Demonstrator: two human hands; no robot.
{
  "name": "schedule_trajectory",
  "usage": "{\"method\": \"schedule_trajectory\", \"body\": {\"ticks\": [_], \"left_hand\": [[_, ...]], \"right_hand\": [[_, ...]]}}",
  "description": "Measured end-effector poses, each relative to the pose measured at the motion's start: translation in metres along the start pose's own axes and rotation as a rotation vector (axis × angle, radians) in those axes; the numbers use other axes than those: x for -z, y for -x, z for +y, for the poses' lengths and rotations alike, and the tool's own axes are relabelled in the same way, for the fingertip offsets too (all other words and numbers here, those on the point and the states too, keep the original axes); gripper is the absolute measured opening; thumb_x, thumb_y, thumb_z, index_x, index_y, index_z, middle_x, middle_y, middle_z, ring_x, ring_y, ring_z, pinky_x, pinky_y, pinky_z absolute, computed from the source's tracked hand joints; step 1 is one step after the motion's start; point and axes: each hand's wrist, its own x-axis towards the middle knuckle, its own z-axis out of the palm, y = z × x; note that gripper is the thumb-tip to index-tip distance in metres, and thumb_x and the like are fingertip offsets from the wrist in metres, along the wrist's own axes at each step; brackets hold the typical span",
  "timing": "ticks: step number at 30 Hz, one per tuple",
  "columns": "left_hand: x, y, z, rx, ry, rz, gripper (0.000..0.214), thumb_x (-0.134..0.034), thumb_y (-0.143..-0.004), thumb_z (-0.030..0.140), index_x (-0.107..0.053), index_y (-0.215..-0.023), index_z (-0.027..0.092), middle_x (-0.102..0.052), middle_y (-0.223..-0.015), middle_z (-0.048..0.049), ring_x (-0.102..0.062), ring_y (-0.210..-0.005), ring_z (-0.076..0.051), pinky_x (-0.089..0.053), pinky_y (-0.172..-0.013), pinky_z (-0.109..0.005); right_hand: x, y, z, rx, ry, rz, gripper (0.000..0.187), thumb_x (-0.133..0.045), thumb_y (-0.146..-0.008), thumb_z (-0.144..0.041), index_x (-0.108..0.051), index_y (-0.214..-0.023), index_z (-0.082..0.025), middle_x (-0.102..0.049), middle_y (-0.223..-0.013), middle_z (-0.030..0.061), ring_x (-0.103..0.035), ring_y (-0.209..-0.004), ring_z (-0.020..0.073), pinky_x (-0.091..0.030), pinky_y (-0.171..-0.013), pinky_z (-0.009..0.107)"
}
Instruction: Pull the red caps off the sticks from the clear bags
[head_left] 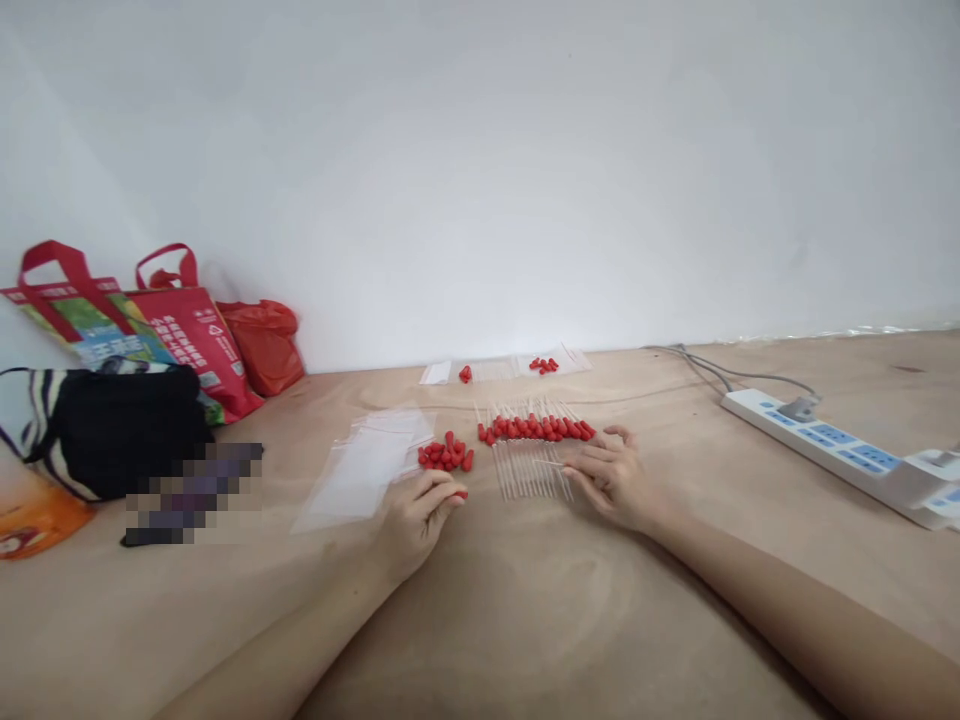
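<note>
Bulb (462, 494), red, between clamped fingers of left hand (416, 518); tube (550, 462), thin, between clamped fingers of right hand (611, 482). Beyond left fingers, red bulb pile (448, 458); beyond right ones, red-tipped tubes (546, 428).

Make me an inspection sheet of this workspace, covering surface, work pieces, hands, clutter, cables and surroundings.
Surface: light-brown wooden table.
Work pieces: loose red pile; row of red-tipped sticks; row of bare sticks; clear plastic bags; small red group near the wall.
Hands: left hand pinches one red piece; right hand holds a thin stick.
Clutter: at left, shopping bags, a black bag and a pixelated dark object.
Cables: grey cable by a white power strip, at right.
Surroundings: pale wall behind; other people, nothing seen.
</note>
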Motion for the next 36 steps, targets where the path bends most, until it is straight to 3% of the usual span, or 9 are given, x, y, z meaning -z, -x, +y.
{"method": "schedule_trajectory", "body": {"ticks": [4, 7, 10, 15, 22, 25, 29, 32, 36], "left_hand": [[0.000, -0.008, 0.000, 0.102, -0.067, 0.083, 0.024, -0.039, -0.085, 0.018, -0.055, -0.103, 0.017, -0.050, -0.091, -0.0063, -0.054, -0.081, -0.013, -0.046, -0.072, -0.025], [0.005, -0.019, -0.012, 0.213, -0.130, 0.111, 0.026, -0.039, -0.084, 0.022, -0.054, -0.104, 0.016, -0.050, -0.089, -0.0066, -0.053, -0.082, -0.015, -0.045, -0.075, -0.028], [0.011, -0.032, -0.032, 0.395, -0.150, 0.048, 0.025, -0.044, -0.079, 0.025, -0.053, -0.101, 0.017, -0.055, -0.082, -0.0028, -0.053, -0.070, -0.014, -0.045, -0.068, -0.027], [0.008, -0.052, -0.051, 0.660, -0.215, -0.129, 0.026, -0.051, -0.072, 0.033, -0.053, -0.094, 0.020, -0.062, -0.078, 0.0005, -0.057, -0.073, -0.016, -0.042, -0.065, -0.026], [0.003, -0.059, -0.046, 0.685, -0.259, -0.218, 0.033, -0.051, -0.069, 0.050, -0.059, -0.086, 0.023, -0.066, -0.074, 0.0011, -0.059, -0.074, -0.017, -0.040, -0.066, -0.026], [0.006, -0.062, -0.050, 0.716, -0.260, -0.199, 0.033, -0.045, -0.073, 0.050, -0.061, -0.084, 0.023, -0.067, -0.075, 0.0007, -0.060, -0.075, -0.017, -0.040, -0.067, -0.026], [0.005, -0.073, -0.058, 0.768, -0.243, -0.270, 0.039, -0.032, -0.080, 0.048, -0.061, -0.090, 0.023, -0.068, -0.078, 0.0009, -0.060, -0.077, -0.015, -0.041, -0.070, -0.024], [-0.002, -0.086, -0.062, 0.816, -0.278, -0.341, 0.034, -0.041, -0.076, 0.046, -0.063, -0.086, 0.024, -0.068, -0.085, -0.0002, -0.060, -0.083, -0.017, -0.041, -0.072, -0.026], [-0.023, -0.107, -0.060, 0.900, -0.317, -0.475, 0.029, -0.055, -0.063, 0.050, -0.065, -0.065, 0.023, -0.068, -0.071, -0.0019, -0.061, -0.078, -0.022, -0.042, -0.071, -0.030]], "right_hand": [[-0.006, 0.001, -0.004, -0.082, 0.071, -0.050, 0.018, -0.043, -0.079, -0.018, -0.061, -0.084, -0.021, -0.066, -0.072, 0.0000, -0.054, -0.069, 0.0130, -0.024, -0.080, 0.033], [-0.008, 0.001, 0.000, -0.175, 0.148, -0.028, 0.019, -0.042, -0.076, -0.015, -0.060, -0.080, -0.019, -0.064, -0.065, -0.0004, -0.054, -0.064, 0.0128, -0.024, -0.077, 0.032], [-0.010, 0.002, 0.004, -0.200, 0.191, -0.058, 0.020, -0.041, -0.076, -0.015, -0.060, -0.078, -0.019, -0.065, -0.067, 0.0006, -0.055, -0.064, 0.0132, -0.024, -0.077, 0.033], [-0.012, 0.002, 0.000, -0.201, 0.177, -0.151, 0.021, -0.039, -0.079, -0.017, -0.060, -0.084, -0.020, -0.067, -0.080, 0.0026, -0.056, -0.077, 0.0161, -0.022, -0.083, 0.035], [-0.012, 0.001, -0.007, -0.196, 0.183, -0.233, 0.024, -0.039, -0.084, -0.033, -0.060, -0.088, -0.022, -0.065, -0.086, 0.0044, -0.054, -0.085, 0.0182, -0.021, -0.088, 0.039], [-0.011, 0.000, -0.009, -0.193, 0.198, -0.257, 0.027, -0.039, -0.084, -0.039, -0.059, -0.090, -0.022, -0.064, -0.088, 0.0045, -0.053, -0.087, 0.0186, -0.021, -0.089, 0.040], [-0.009, -0.001, -0.011, -0.185, 0.207, -0.289, 0.032, -0.039, -0.083, -0.045, -0.060, -0.092, -0.022, -0.063, -0.091, 0.0053, -0.053, -0.089, 0.0190, -0.022, -0.089, 0.041], [-0.007, -0.002, -0.011, -0.182, 0.207, -0.312, 0.038, -0.038, -0.082, -0.051, -0.060, -0.095, -0.023, -0.063, -0.094, 0.0063, -0.052, -0.091, 0.0204, -0.022, -0.090, 0.043], [-0.006, -0.002, -0.011, -0.174, 0.196, -0.324, 0.041, -0.038, -0.081, -0.054, -0.060, -0.097, -0.023, -0.062, -0.096, 0.0067, -0.052, -0.092, 0.0208, -0.022, -0.091, 0.045]]}}
